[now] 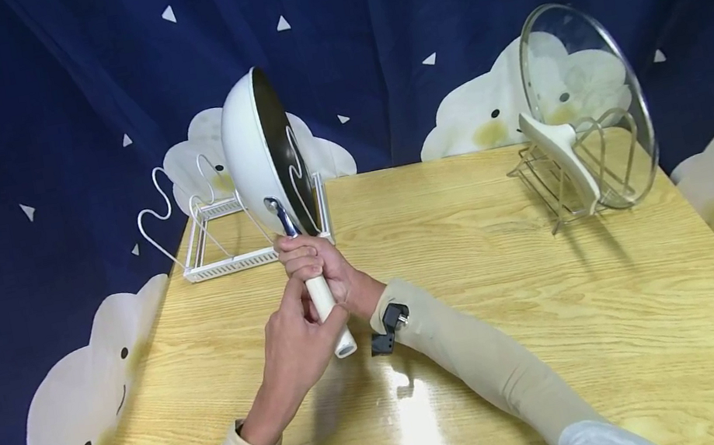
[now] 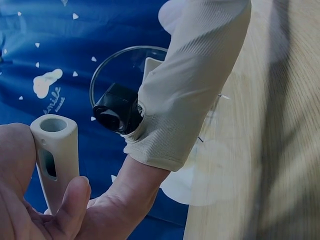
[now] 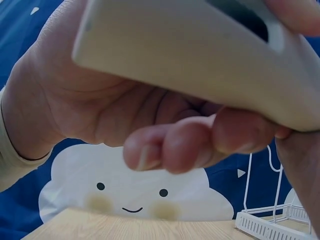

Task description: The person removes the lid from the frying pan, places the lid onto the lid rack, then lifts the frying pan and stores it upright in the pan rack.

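A pan (image 1: 245, 147), white outside and dark inside, stands on edge at the white wire rack (image 1: 229, 263), its open side facing right. A rack wire crosses in front of its dark interior. My right hand (image 1: 314, 261) grips the white handle (image 1: 321, 295) close to the pan, just below the metal joint. Lower down, my left hand (image 1: 300, 346) holds the handle with its fingers bent around it. The handle's hollow end (image 2: 53, 125) and side slot show in the left wrist view. Curled fingers (image 3: 190, 142) pass beneath the handle in the right wrist view.
On the right, a glass lid (image 1: 585, 58) with a white grip stands tilted in a metal wire rack (image 1: 556, 181). Both racks are on the wooden table (image 1: 431, 241). Behind hangs a blue curtain (image 1: 365, 16) with cloud shapes.
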Demonstrator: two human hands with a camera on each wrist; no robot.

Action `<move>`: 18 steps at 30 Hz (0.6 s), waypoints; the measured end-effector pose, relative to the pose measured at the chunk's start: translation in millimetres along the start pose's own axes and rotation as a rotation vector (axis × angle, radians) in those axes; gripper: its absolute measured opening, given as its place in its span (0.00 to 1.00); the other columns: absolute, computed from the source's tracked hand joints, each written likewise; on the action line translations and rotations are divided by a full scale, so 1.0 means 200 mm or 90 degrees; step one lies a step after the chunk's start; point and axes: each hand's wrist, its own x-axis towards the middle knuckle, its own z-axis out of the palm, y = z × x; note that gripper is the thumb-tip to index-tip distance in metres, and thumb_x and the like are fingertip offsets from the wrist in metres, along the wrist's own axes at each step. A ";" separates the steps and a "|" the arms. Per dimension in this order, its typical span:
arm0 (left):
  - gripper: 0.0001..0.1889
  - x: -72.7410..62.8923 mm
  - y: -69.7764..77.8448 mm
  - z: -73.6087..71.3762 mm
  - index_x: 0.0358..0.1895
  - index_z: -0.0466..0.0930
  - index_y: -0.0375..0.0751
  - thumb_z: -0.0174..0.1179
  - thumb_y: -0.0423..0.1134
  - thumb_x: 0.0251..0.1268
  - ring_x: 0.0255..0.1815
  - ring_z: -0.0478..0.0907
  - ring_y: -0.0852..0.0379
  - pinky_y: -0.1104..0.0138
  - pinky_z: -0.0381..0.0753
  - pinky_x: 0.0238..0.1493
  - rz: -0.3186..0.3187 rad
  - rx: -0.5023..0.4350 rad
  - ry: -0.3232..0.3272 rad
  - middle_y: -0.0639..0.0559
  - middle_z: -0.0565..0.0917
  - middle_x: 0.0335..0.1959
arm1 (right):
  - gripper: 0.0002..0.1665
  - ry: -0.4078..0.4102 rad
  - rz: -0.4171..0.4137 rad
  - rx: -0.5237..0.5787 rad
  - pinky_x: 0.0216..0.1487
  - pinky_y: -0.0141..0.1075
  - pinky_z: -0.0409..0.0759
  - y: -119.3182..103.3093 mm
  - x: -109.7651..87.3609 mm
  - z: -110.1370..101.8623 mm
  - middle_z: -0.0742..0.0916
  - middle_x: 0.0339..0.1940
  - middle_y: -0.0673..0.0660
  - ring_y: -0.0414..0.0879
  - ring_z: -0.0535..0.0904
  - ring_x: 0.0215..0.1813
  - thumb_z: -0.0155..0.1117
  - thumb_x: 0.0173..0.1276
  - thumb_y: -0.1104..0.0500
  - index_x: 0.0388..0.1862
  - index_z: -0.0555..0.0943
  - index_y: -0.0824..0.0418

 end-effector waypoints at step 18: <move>0.18 -0.01 -0.04 0.04 0.49 0.74 0.49 0.66 0.47 0.57 0.23 0.74 0.57 0.62 0.73 0.24 -0.010 -0.019 0.003 0.55 0.78 0.23 | 0.21 0.045 -0.005 -0.048 0.13 0.30 0.72 -0.02 -0.02 -0.03 0.72 0.13 0.48 0.35 0.63 0.12 0.33 0.84 0.61 0.27 0.67 0.58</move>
